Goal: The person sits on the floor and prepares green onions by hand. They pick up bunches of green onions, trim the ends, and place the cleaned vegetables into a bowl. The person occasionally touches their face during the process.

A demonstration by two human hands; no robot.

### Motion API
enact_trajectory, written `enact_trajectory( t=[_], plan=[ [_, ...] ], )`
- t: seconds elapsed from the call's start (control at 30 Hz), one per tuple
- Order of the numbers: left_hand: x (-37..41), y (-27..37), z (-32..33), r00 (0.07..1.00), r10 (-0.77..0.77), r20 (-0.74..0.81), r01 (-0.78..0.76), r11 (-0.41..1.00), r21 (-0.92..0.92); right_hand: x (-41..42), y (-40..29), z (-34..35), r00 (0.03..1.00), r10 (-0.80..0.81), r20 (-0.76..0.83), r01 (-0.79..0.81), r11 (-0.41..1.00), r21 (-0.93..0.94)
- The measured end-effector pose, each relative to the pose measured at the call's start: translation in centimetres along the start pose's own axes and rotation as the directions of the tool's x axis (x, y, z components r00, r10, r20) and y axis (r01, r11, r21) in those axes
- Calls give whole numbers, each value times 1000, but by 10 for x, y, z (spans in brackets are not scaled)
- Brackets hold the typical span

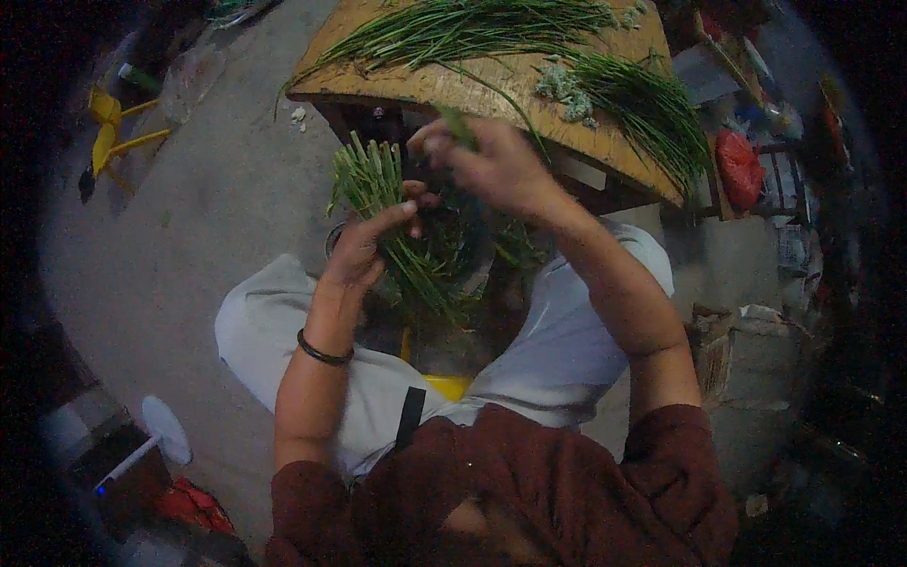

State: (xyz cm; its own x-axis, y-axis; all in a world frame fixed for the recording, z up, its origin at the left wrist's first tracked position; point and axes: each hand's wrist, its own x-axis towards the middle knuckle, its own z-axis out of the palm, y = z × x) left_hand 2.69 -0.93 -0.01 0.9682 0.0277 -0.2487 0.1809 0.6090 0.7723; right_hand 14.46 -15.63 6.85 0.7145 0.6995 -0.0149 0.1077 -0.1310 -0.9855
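Observation:
My left hand (365, 237) is closed around a bundle of green stalks (368, 173). Their cut ends point up toward the table, and the other ends hang down between my knees. To its right, my right hand (485, 156) is raised near the edge of a worn wooden table (425, 88) and is blurred. A short green piece (459, 127), probably of stalk, shows at its fingers. A long pile of thin green stalks (453, 32) lies across the tabletop. Another bunch of stalks (638, 106) on the right has pale flower heads (565, 88).
Below my hands is a dark, round-looking container (478, 276) with greens about it, mostly in shadow. A yellow seat (448, 386) shows under me. Yellow furniture legs (134, 142) stand at left, a white round-based stand (166, 431) lower left, a red bag (739, 169) and cardboard box (751, 354) at right.

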Motion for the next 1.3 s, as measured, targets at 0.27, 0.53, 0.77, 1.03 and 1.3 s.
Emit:
enact_trajectory(
  t=[0.27, 0.53, 0.77, 1.03, 1.3],
  plan=[
    [-6, 2, 3, 999, -54, 1, 53, 991, -123, -1, 12, 19, 998, 56, 22, -53, 990, -129],
    [-5, 12, -9, 994, -53, -92, 38, 986, -162, 12, 20, -9, 994, -95, -47, 83, 974, -210],
    [-13, 20, -28, 963, -30, -268, 86, 975, 203, 11, 20, -23, 998, -35, 53, 39, 996, -80],
    [-13, 12, 2, 961, 62, -269, 20, 956, 292, 10, 21, -4, 977, -171, 126, 187, 975, -121],
    [-13, 8, 1, 965, 109, -239, -41, 960, 276, -1, 16, 9, 974, -140, 178, 176, 964, -202]
  ],
)
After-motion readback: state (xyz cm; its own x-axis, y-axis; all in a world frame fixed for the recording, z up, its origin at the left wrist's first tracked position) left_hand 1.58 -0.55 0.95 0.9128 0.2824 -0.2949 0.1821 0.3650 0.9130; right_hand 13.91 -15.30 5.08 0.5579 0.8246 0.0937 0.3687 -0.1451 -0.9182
